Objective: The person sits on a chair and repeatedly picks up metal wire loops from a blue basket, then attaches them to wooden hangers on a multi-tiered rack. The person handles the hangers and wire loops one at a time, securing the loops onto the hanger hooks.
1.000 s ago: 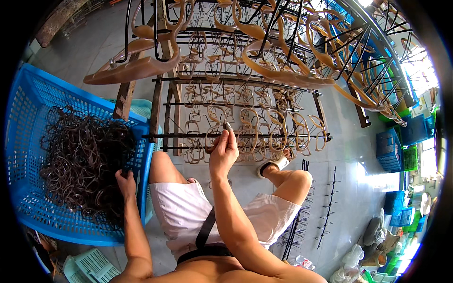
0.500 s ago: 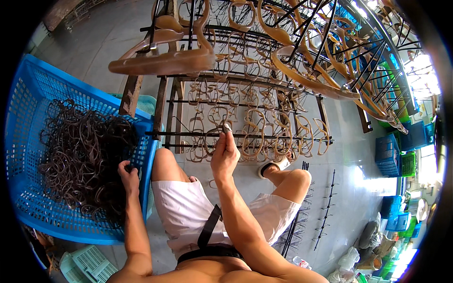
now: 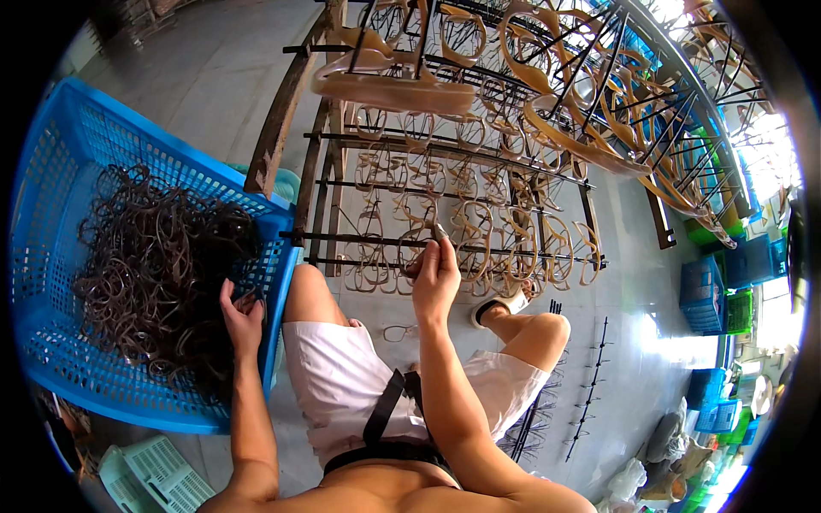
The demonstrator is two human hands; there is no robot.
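Inside a blue plastic basket (image 3: 145,415) at the left lies a tangled heap of dark eyeglass frames (image 3: 145,282). My left hand (image 3: 245,323) is at the heap's right edge, fingers half curled and apart, with nothing clearly held. My right hand (image 3: 436,278) is raised at the front of a rack, thumb and fingers pinched on an eyeglass frame, mostly hidden by the hand. Rows of amber-brown eyeglass frames (image 3: 519,248) hang beside it from the rack's dark bars (image 3: 368,239).
Larger brown frames (image 3: 398,92) hang close above on the upper bars. A single eyeglass frame (image 3: 395,333) lies on the floor between my legs. Dark hooked rods (image 3: 588,393) lie on the floor to the right. Blue crates (image 3: 703,295) stand farther right, a pale green basket (image 3: 158,474) lower left.
The view has shifted, with the rack now farther right. My right hand still pinches at the rack's front bar. The fingers of my left hand have opened a little at the heap.
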